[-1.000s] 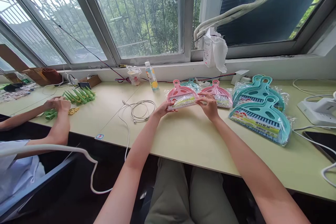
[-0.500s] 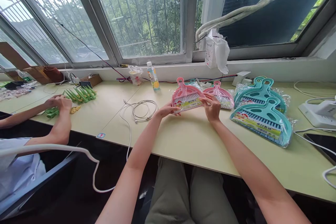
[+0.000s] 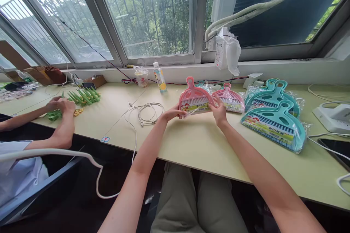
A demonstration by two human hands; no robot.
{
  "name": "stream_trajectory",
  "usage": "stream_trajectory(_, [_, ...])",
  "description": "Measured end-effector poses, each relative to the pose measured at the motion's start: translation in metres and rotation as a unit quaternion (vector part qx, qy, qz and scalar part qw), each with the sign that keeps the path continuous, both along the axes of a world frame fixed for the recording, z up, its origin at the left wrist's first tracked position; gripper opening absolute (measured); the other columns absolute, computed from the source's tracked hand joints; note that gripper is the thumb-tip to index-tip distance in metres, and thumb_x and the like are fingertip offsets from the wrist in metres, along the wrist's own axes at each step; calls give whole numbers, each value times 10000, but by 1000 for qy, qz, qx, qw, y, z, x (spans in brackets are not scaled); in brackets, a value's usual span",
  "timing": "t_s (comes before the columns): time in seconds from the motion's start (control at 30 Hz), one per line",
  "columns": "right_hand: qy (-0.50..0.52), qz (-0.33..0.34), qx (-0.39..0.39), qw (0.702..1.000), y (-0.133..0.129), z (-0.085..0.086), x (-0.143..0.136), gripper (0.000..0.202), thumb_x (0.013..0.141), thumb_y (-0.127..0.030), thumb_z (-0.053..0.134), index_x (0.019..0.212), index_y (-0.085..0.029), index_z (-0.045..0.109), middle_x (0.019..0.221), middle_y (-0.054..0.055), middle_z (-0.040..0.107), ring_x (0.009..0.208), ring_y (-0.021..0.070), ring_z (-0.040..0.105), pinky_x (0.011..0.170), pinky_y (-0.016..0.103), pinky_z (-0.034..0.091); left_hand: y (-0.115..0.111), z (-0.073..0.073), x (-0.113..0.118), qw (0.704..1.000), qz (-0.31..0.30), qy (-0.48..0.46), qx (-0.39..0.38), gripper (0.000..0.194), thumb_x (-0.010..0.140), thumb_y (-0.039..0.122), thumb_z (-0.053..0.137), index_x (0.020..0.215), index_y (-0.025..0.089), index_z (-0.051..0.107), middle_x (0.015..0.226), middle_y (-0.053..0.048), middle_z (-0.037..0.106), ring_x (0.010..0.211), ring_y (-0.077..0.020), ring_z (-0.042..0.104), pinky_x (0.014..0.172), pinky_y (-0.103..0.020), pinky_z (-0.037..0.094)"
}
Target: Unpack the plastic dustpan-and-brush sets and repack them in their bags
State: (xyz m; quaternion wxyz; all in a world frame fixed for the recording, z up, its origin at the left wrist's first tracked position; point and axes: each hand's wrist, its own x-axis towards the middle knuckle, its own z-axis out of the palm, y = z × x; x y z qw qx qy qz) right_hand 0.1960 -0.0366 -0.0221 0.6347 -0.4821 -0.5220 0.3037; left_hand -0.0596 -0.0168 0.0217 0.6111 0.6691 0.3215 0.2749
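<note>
Fingers (image 3: 218,101) of left hand (image 3: 172,113) and right hand (image 3: 219,112), half-curled, grasp a pink fan-shaped plastic-wrapped dustpan-and-brush (image 3: 194,99) at eight and four o'clock.

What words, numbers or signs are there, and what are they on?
"桌扫套装": label on front teal dustpan set; held pink set seems to match.
Red sign on table sticker: too blurred to tell.
Bottle, white box, rear packs: print too small to read.

"桌扫套装" (image 3: 275,130) on front teal dustpan set (image 3: 276,117), again on held pink set (image 3: 193,98) (fainter), red mark (image 3: 105,139) on blue-edged sticker (image 3: 107,140)
</note>
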Motion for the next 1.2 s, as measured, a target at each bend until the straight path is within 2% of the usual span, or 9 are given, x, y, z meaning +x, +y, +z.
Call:
stream_trajectory(0.1, [114,68,-77,988,0,5,3,500,736,-306,738,1219,-244,623,1069,72,727,957,220,695,858,407,584,0,0,-1,1000,5,5,5,742,659,283,800,1331,187,499,890,-50,680,612,-101,581,520,-223,375])
stream_trajectory(0.2, [179,130,-166,961,0,6,7,248,707,-237,766,935,-182,688,838,60,733,770,204,703,720,354,618,0,-2,4,1000,10,14,5,787,686,304,791,1381,188,440,911,-60,688,600,-103,596,498,-205,359])
stream_trajectory(0.37, [228,89,-166,955,3,2,12,135,729,-184,751,813,-176,646,742,27,689,659,161,671,669,325,635,-9,-2,25,992,94,-66,58,905,791,397,709,1534,322,197,1188,-99,664,664,-118,636,540,-212,442])
stream_trajectory(0.43, [228,70,-146,960,5,1,12,143,743,-215,748,823,-192,631,732,15,680,681,169,677,700,346,640,-13,0,30,985,99,-91,103,859,802,447,693,1529,353,244,1322,-106,602,839,-164,666,596,-220,485])
stream_trajectory(0.57, [227,50,-135,963,7,-2,11,175,739,-268,756,826,-205,618,738,17,682,729,189,695,732,385,643,-14,-2,35,968,109,-54,218,830,639,379,856,1385,306,500,1396,-108,538,1121,-237,596,705,-218,507])
stream_trajectory(0.67, [232,47,-138,962,7,-2,9,196,726,-282,764,830,-208,615,755,21,693,755,199,703,734,398,646,-8,-8,36,957,155,-12,246,442,690,360,824,1088,225,684,1217,-104,629,1071,-226,595,711,-230,510])
stream_trajectory(0.73, [236,48,-140,961,6,-1,7,196,720,-277,764,829,-207,617,770,27,701,778,206,706,735,398,648,-4,-11,37,955,186,-14,231,237,776,384,744,915,193,717,1084,-95,663,978,-202,608,680,-238,519])
stream_trajectory(1.0, [203,81,-111,970,-2,7,-3,270,704,-355,780,896,-225,641,931,45,730,932,239,700,795,423,648,-5,-14,46,939,293,-110,142,277,808,438,706,819,163,737,990,-79,659,768,-150,620,631,-296,586])
stream_trajectory(1.2, [213,67,-111,969,-2,7,-3,275,694,-372,791,866,-221,639,907,43,720,934,239,698,806,425,647,2,-15,40,955,247,-94,135,365,811,493,686,731,139,721,968,-92,643,809,-154,647,660,-271,591])
